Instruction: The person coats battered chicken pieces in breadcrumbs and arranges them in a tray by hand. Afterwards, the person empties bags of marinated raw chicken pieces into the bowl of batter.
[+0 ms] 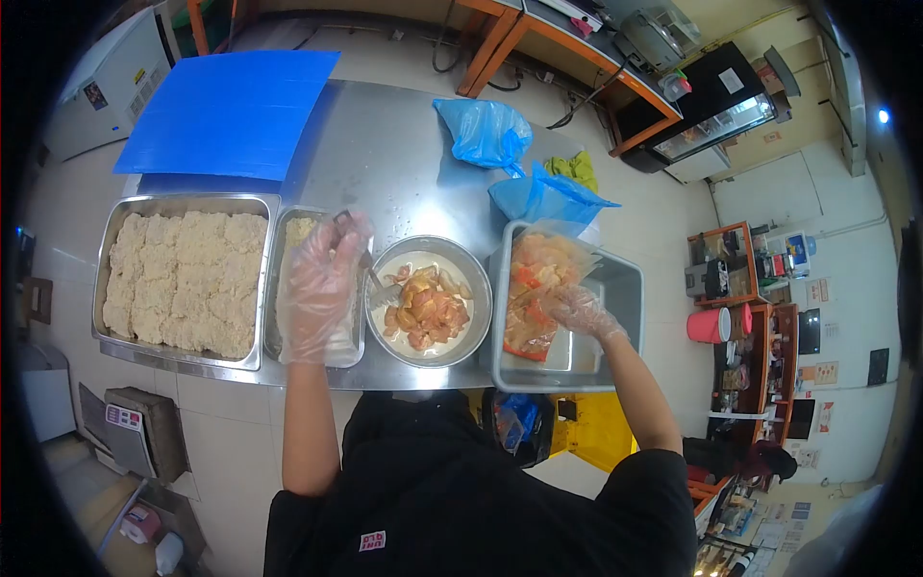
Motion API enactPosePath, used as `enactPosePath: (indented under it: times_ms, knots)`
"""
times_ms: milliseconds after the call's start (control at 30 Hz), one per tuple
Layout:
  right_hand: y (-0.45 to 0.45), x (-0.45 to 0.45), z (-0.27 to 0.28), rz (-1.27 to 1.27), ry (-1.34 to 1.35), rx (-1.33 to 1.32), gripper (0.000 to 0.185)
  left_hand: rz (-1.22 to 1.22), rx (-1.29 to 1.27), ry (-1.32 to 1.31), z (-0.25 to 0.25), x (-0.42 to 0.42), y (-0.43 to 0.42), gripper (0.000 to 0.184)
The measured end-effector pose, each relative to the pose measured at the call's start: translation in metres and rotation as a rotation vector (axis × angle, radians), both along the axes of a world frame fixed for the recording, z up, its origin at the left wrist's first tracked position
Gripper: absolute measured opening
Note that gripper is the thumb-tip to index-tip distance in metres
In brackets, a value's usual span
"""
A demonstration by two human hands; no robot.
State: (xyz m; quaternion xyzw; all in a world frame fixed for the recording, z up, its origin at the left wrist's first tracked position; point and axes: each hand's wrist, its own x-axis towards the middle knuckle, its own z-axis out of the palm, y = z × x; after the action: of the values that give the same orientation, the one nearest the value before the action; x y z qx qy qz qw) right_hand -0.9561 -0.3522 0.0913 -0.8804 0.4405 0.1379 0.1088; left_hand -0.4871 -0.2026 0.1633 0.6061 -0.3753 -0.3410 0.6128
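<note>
My left hand, in a clear plastic glove, is closed around a metal utensil with a dark handle; its end reaches into a round steel bowl. Pieces of raw chicken sit in pale liquid inside the bowl. Right of it, my gloved right hand grips a clear plastic bag with orange-red markings and raw meat inside. That bag lies in the left part of a grey plastic tub. Beneath my left hand is a narrow steel tray, mostly hidden, with some crumb-like coating at its far end.
A large steel pan of breaded pieces stands at the left. Behind it is a blue sheet. Blue plastic bags and a green cloth lie on the steel table. A yellow container stands below the table's near edge.
</note>
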Motion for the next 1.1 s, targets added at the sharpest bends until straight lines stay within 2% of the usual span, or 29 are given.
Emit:
enactPosePath:
  times_ms: [67,167,200,300,333,400,433,533,600,633,700,733,767,800,833,900,967,1000,1100]
  knots:
    - [-0.001,0.000,-0.002,-0.031,0.174,0.100,0.042,0.084,-0.077,0.058,-0.013,0.002,-0.014,0.022]
    - [-0.006,-0.009,-0.014,0.075,0.346,0.160,0.044,0.060,0.176,-0.120,0.017,0.011,-0.025,0.026]
    - [-0.009,-0.017,-0.019,0.128,0.390,0.162,0.046,0.093,0.129,-0.125,-0.003,0.016,-0.033,0.031]
    - [-0.010,-0.023,-0.024,-0.008,0.205,0.222,0.043,0.100,-0.047,0.103,-0.016,0.021,-0.052,0.032]
    - [-0.006,-0.021,-0.023,-0.032,0.098,0.202,0.040,0.034,0.032,0.157,-0.019,0.029,-0.056,0.034]
    - [0.007,-0.014,-0.019,-0.088,-0.118,0.159,0.035,0.097,0.084,0.037,-0.022,0.032,-0.064,0.037]
    - [0.011,-0.009,-0.019,-0.071,-0.059,0.126,0.034,0.126,0.105,-0.022,-0.020,0.032,-0.068,0.039]
    - [0.008,-0.022,-0.025,-0.034,0.079,0.094,0.037,0.422,0.048,-0.307,-0.006,0.023,-0.071,0.037]
    - [-0.003,-0.042,-0.045,0.001,0.102,0.169,0.042,0.442,-0.393,-0.037,0.009,-0.011,-0.072,0.034]
    - [0.000,-0.042,-0.035,-0.020,0.008,0.174,0.037,0.448,-0.603,0.108,0.016,-0.033,-0.070,0.032]
    - [0.014,-0.024,0.001,-0.045,-0.170,0.196,0.029,0.021,-0.273,-0.165,0.015,-0.092,-0.057,0.024]
    - [0.017,-0.026,0.000,0.029,-0.194,0.178,0.028,-0.164,-0.183,-0.391,0.020,-0.132,-0.049,0.019]
    - [0.021,-0.029,-0.001,0.106,-0.217,0.160,0.027,-0.487,-0.112,-0.423,0.041,-0.158,-0.050,0.021]
    - [0.022,-0.031,-0.003,0.182,-0.241,0.139,0.026,-0.688,-0.237,-0.391,-0.010,-0.191,-0.066,0.022]
    - [0.022,-0.031,-0.004,0.236,-0.109,0.144,0.023,-0.796,-0.404,-0.778,-0.044,-0.220,-0.074,0.023]
    - [0.022,-0.032,-0.007,0.335,0.156,0.152,0.021,-0.942,-0.363,-1.022,-0.073,-0.259,-0.076,0.027]
    - [0.029,-0.031,0.007,0.159,0.085,0.204,0.028,-1.016,0.056,-0.714,-0.081,-0.283,-0.074,0.031]
    - [0.031,-0.033,0.012,0.071,0.047,0.231,0.032,-1.054,0.103,-0.771,-0.074,-0.285,-0.077,0.033]
    - [0.024,-0.047,0.005,0.061,0.177,0.274,0.045,-1.161,0.172,-0.911,-0.052,-0.280,-0.093,0.035]
